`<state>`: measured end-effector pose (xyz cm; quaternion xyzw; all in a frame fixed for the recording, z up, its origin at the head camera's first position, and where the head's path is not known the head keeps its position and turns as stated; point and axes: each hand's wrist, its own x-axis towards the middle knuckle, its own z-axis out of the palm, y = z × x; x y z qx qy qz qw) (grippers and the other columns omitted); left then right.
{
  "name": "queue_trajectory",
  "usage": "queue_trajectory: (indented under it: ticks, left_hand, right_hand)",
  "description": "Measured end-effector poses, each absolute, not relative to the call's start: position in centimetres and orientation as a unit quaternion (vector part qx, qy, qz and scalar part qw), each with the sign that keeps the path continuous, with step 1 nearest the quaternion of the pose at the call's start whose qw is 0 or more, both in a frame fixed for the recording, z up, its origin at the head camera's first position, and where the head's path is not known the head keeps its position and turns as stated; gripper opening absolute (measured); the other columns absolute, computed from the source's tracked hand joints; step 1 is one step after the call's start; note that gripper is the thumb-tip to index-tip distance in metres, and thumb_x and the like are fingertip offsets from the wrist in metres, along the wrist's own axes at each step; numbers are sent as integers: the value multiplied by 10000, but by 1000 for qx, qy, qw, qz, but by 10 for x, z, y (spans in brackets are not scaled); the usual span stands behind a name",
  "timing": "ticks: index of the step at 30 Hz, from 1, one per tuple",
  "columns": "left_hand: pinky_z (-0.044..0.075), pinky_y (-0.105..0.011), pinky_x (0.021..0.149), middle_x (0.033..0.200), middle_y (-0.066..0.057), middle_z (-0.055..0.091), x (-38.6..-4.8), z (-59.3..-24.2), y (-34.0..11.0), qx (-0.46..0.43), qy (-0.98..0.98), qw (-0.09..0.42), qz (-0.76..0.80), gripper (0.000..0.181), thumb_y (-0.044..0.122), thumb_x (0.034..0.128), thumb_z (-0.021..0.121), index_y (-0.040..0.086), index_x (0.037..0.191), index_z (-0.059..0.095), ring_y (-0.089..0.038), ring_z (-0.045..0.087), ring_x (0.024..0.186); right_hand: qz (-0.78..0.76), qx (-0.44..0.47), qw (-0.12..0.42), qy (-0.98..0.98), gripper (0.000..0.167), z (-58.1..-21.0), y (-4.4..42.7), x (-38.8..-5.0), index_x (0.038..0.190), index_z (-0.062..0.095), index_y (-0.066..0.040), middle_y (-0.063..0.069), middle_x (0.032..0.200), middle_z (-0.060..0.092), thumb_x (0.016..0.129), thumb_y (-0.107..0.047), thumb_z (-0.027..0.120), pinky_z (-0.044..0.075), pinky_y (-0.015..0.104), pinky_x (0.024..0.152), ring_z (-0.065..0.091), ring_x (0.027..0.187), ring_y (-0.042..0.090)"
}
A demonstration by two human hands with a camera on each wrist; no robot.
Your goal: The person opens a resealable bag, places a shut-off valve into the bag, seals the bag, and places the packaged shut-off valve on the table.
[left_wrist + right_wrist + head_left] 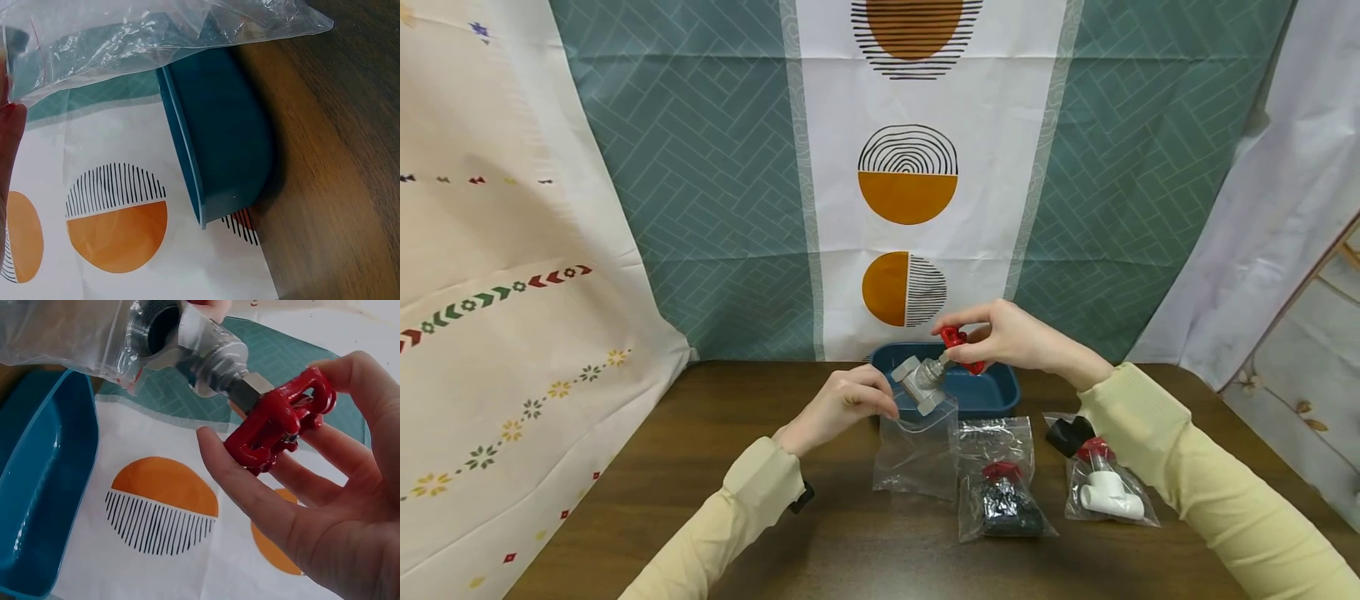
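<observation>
My right hand (pixel 1011 337) grips the red handwheel (pixel 275 422) of a metal valve (pixel 921 382) between thumb and fingers. The valve hangs tilted, its grey body at the mouth of a clear zip bag (pixel 917 458). In the right wrist view, one threaded end of the valve body (pixel 215 356) sits against the bag's opening. My left hand (pixel 850 400) pinches the bag's upper edge at its left side. In the left wrist view only a sliver of that hand's fingers shows, beside the clear plastic. Behind both hands stands a blue tray (pixel 981 392).
On the wooden table (pixel 820 525), a bagged black valve with a red handle (pixel 1003 500) lies in front of the tray. Farther right lies another bag holding a white valve (pixel 1108 492) with a red and black top. A patterned curtain (pixel 722 167) hangs behind the table.
</observation>
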<state>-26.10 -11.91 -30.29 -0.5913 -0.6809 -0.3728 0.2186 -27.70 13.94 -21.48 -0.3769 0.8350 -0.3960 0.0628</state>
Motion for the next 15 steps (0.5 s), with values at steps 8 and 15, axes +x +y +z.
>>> queue_trajectory:
  ticks: [8,15]
  left_hand:
    - [473,-214,654,775,-89,577,-262,-306,-119,-593,-682,213,-372,201,-198,664,676,-19,753,688,-221,542,721]
    - [468,-209,670,804,-33,576,-281,-324,-119,-600,-679,219,-361,207,-138,680,703,43,779,706,-158,535,763]
  right_hand:
    - [-335,-420,89,839,309,-216,133,-275,1105,614,-37,60,744,576,817,-130,675,473,314,519,594,616,225]
    - [-298,-426,95,849,313,-220,121,-270,1073,605,-53,25,824,596,782,-135,687,508,313,520,595,602,165]
